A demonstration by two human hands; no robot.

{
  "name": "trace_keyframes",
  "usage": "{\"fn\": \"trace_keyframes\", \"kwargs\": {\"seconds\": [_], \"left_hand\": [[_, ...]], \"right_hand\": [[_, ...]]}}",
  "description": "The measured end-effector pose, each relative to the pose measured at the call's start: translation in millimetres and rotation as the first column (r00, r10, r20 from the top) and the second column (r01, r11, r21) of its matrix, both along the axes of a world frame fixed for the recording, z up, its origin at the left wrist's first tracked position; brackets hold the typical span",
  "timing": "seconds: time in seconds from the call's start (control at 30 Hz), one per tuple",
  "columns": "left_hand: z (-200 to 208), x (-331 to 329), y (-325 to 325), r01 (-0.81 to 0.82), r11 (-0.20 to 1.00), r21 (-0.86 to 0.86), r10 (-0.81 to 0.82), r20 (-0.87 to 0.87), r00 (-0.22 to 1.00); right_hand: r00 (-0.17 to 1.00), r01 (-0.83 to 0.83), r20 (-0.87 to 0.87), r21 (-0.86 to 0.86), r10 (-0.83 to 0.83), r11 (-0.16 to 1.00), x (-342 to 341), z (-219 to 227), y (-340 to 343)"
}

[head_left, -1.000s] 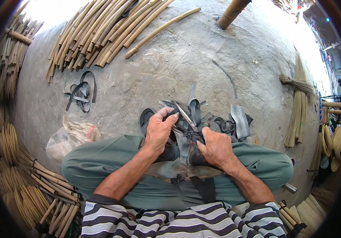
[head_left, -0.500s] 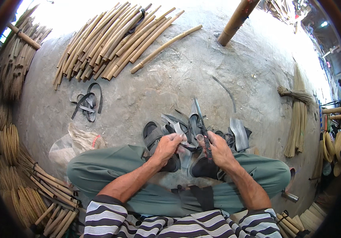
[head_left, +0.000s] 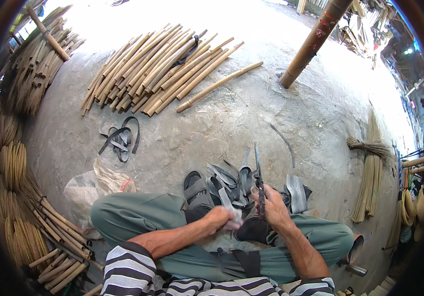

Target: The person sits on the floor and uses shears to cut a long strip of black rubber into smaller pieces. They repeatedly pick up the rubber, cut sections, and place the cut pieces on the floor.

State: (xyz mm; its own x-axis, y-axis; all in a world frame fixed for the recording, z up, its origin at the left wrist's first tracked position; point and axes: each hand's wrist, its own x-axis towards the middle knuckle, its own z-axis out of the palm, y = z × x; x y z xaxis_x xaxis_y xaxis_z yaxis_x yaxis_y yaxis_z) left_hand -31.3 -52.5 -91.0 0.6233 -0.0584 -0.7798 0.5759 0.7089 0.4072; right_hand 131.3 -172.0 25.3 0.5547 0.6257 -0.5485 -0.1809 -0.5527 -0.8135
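Observation:
My right hand [head_left: 274,207] is closed around the dark wrapped handle of a knife [head_left: 258,160], its narrow blade pointing away from me. To its left, my left hand [head_left: 219,220], partly smeared by motion, is closed on a grey rubber strip [head_left: 225,199] that sticks up out of the fingers. The two hands are apart, low between my knees. Just beyond them lies a tangle of black and grey rubber strips [head_left: 224,173]. My sandalled left foot [head_left: 196,190] rests beside that tangle. Wider grey rubber pieces [head_left: 296,193] lie right of the knife.
Cut bamboo poles [head_left: 157,69] lie in a row on the concrete floor ahead. A looped black strip [head_left: 121,140] and a pale sack [head_left: 104,178] are at left, near coiled bundles [head_left: 13,165]. A thick bamboo post [head_left: 310,47] stands far right, with a tied stick bundle [head_left: 369,172] nearer.
My left hand has drawn back toward my body with the grey strip, away from the knife. My right hand still grips the knife. The whole view has shifted, so the floor things sit lower.

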Motion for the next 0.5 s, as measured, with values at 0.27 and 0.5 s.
{"fn": "trace_keyframes", "kwargs": {"seconds": [0.27,0.5], "left_hand": [[195.9,35.0,88.2,-0.811,0.527,0.255,0.259,0.860,0.439],[236.9,10.6,72.6,-0.802,0.321,0.504,-0.213,0.863,0.457]], "right_hand": [[0.980,-0.039,0.194,0.024,0.033,0.999,3.3,-3.7,-1.9],[0.920,-0.164,0.328,-0.173,0.214,0.971,-7.7,13.9,4.8]]}}
